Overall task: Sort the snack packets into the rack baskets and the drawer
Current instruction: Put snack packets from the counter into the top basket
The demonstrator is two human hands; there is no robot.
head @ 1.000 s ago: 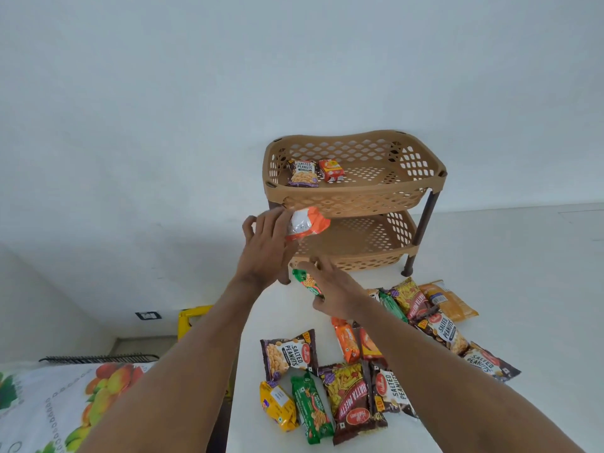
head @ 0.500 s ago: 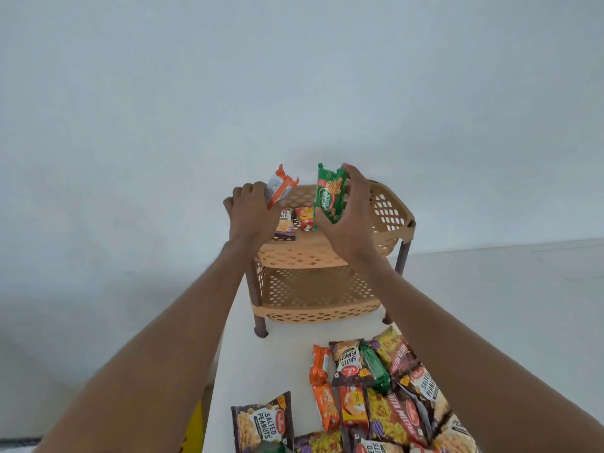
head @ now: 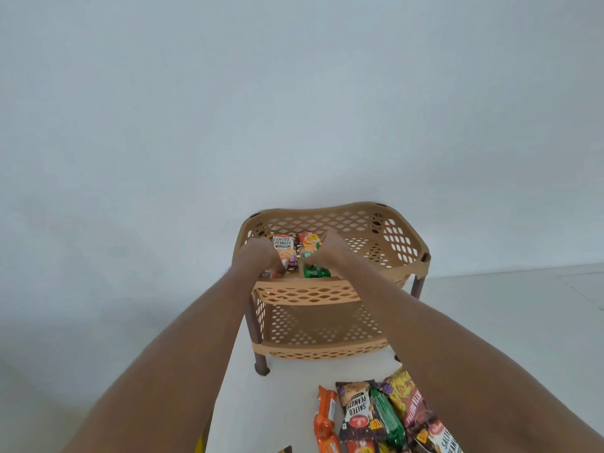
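Both hands reached into the top basket [head: 310, 283], near its left front corner. The right hand [head: 328, 250] curled its fingers round a green packet [head: 316, 273] just behind the front rim. The left hand [head: 256, 256] curled over an orange packet [head: 269, 274], but its grip was hidden. A peanut packet [head: 283, 246] lay between them. The basket's right half and the lower basket [head: 320, 349] stood open. Loose packets [head: 376, 416] lay on the table [head: 287, 403].

White table [head: 287, 403], tan two-tier rack [head: 310, 349] standing on it, snack packets [head: 356, 410] heaped near its front
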